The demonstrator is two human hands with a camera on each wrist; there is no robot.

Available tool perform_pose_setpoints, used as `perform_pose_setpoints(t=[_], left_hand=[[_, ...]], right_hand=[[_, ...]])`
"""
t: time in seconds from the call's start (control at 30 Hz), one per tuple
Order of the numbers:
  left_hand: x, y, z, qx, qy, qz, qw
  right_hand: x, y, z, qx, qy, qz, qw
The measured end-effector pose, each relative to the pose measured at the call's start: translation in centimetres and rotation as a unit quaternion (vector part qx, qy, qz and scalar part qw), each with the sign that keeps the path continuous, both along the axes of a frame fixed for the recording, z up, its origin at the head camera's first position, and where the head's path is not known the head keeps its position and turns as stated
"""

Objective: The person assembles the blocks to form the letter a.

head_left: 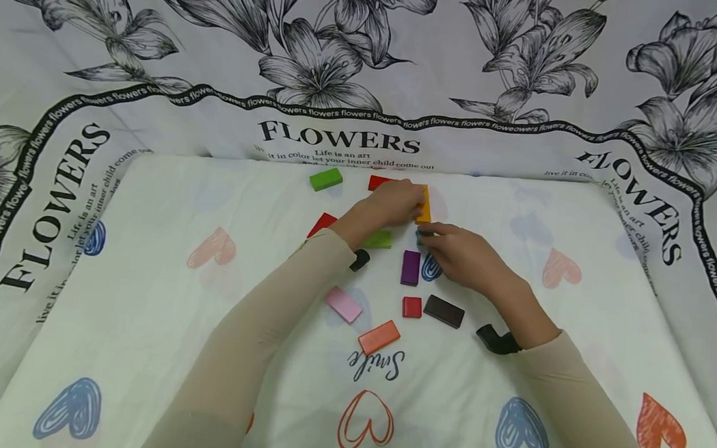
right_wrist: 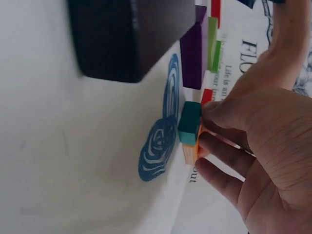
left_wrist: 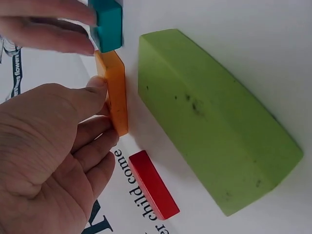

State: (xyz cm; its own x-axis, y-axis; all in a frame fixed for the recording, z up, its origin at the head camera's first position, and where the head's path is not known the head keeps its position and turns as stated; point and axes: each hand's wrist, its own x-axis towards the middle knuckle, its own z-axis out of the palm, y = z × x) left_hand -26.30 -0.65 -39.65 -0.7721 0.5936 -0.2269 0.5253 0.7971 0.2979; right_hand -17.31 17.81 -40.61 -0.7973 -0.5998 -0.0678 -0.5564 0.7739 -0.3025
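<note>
My left hand (head_left: 398,202) pinches a yellow-orange block (left_wrist: 116,92) between thumb and fingers at the far side of the cloth-covered table. Just nearer, my right hand (head_left: 464,254) holds a small teal block (right_wrist: 190,119) by its far side with thumb and fingertips. In the left wrist view the teal block sits end to end with the orange one, right at its edge. A red block (left_wrist: 153,185) lies beyond my left fingers, partly covered by that hand in the head view. A light green block (left_wrist: 214,122) is under my left wrist.
Nearer me lie a purple block (head_left: 410,267), a small red block (head_left: 411,307), a black block (head_left: 443,311), a pink block (head_left: 344,304) and an orange-red block (head_left: 379,337). A green block (head_left: 326,179) is at the back; another red block (head_left: 321,224) shows beside my left forearm.
</note>
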Motion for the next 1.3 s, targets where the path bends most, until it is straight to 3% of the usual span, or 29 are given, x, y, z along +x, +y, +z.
perform_pose_setpoints(t=[0.2, 0.5, 0.83, 1.1, 1.3], left_hand=[[-0.1, 0.0, -0.1, 0.003, -0.006, 0.000, 1.0000], [-0.1, 0.0, -0.1, 0.004, -0.012, -0.001, 0.9999], [0.4, -0.3, 0.1, -0.011, -0.009, 0.005, 0.9999], [0.9, -0.3, -0.2, -0.040, 0.018, -0.004, 0.9990], [0.7, -0.6, -0.5, -0.019, 0.009, -0.002, 0.9998]], right_hand=[[0.4, 0.0, -0.1, 0.016, -0.003, 0.001, 0.9999], [0.0, 0.4, -0.5, -0.010, -0.006, 0.021, 0.9997], [-0.5, 0.5, -0.6, -0.019, -0.028, 0.014, 0.9993], [-0.9, 0.7, -1.1, -0.059, -0.051, 0.012, 0.9969], [-1.4, 1.3, -1.0, -0.091, -0.067, -0.013, 0.9935]])
